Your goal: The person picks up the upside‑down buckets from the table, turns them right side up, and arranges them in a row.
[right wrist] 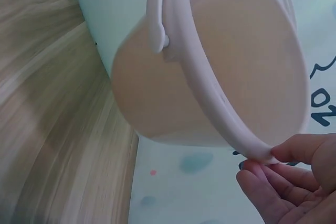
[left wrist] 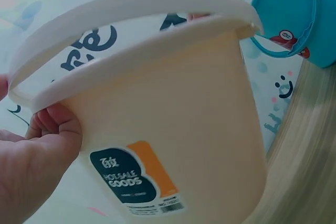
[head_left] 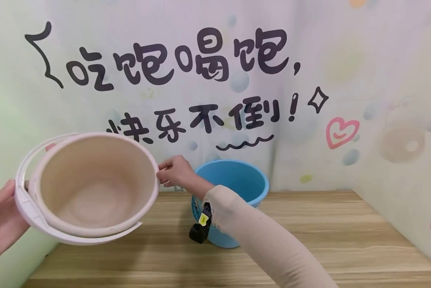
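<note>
A pale pink-beige plastic bucket (head_left: 93, 172) is held up in the air at the left, its mouth tilted toward the head camera. My left hand (head_left: 4, 220) grips its left rim; in the left wrist view the curled fingers (left wrist: 55, 119) show just under the rim. On the opposite side, my right hand (head_left: 177, 172) pinches the rim between thumb and fingertips (right wrist: 283, 153). The bucket's white handle (head_left: 82, 241) hangs round the near side of the rim. A dark green and orange label (left wrist: 131, 177) sticks to the outer wall.
A blue bucket (head_left: 233, 180) stands upright on the wood-grain table (head_left: 327, 228), partly behind my right forearm. Its own handle and a red label show in the left wrist view. A printed wall (head_left: 309, 48) with large black writing rises behind the table.
</note>
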`<state>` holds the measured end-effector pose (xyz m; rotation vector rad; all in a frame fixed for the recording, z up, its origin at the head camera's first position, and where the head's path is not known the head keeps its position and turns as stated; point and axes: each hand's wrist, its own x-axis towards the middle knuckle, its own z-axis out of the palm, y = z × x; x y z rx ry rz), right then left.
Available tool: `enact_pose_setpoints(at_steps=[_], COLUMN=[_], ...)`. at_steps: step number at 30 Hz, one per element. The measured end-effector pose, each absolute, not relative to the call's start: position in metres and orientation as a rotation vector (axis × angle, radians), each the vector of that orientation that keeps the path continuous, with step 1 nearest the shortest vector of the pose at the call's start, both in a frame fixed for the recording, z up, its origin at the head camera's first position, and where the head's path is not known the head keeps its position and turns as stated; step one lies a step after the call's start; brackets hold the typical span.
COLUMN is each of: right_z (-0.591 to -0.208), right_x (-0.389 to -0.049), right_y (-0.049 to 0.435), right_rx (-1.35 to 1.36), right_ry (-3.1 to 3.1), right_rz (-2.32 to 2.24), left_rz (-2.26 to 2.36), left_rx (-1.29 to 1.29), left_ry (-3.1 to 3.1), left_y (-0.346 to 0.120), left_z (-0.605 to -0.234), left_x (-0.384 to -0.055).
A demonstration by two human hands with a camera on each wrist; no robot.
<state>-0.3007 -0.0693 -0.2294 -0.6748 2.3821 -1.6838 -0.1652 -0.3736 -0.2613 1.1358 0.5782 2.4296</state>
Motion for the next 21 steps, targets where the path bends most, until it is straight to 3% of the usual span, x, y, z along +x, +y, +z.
enact_pose_setpoints(at_steps=[6, 21], right_z=[-0.225, -0.221], right_x=[-0.305, -0.318], right_y=[-0.063, -0.055], right_rx=[-0.694, -0.695], right_ry=[2.459, 2.596], right_rz=[-1.615, -1.449], left_rz=[2.438, 2.548], left_rx=[1.213, 1.047], left_ry=[0.487, 0.574], left_y=[-0.354, -0.358], left_z=[-0.259, -0.270], left_x=[-0.169, -0.203])
